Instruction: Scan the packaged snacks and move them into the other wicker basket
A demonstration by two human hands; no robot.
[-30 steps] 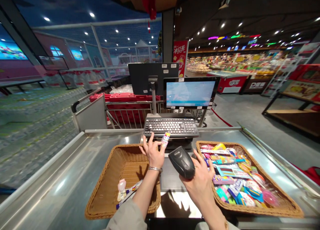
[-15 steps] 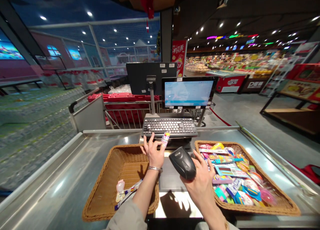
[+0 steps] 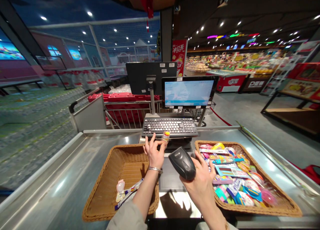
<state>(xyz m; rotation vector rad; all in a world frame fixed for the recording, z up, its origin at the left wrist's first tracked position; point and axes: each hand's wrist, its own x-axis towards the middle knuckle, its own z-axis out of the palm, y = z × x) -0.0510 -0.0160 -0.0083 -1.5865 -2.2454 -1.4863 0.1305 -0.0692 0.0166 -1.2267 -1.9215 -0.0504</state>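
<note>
Between thumb and fingertips, my left hand (image 3: pixel 155 153) pinches a small clear container with a yellow-orange top (image 3: pixel 165 136), held up in front of the keyboard; its exact kind I cannot make out. My right hand (image 3: pixel 200 176) is wrapped round a black handheld barcode scanner (image 3: pixel 182 163), its head tilted toward the left hand. Under my left forearm stands a wicker basket (image 3: pixel 96 186) with a pink-and-clear piece (image 3: pixel 120 186) and some slim wrapped packets (image 3: pixel 130 193). To the right, a second wicker basket (image 3: pixel 287 203) holds many colourful packaged sweets and toys (image 3: pixel 232 171).
A keyboard (image 3: pixel 170 126) lies beyond my hands, below a lit monitor (image 3: pixel 188 93) and a second screen seen from behind (image 3: pixel 140 78). The baskets rest on a steel counter (image 3: pixel 62 176) with raised edges. A metal cart (image 3: pixel 90 113) stands behind it.
The small container has tilted in my left fingers, so its yellow-orange top now faces me more. The scanner and right hand have barely moved.
</note>
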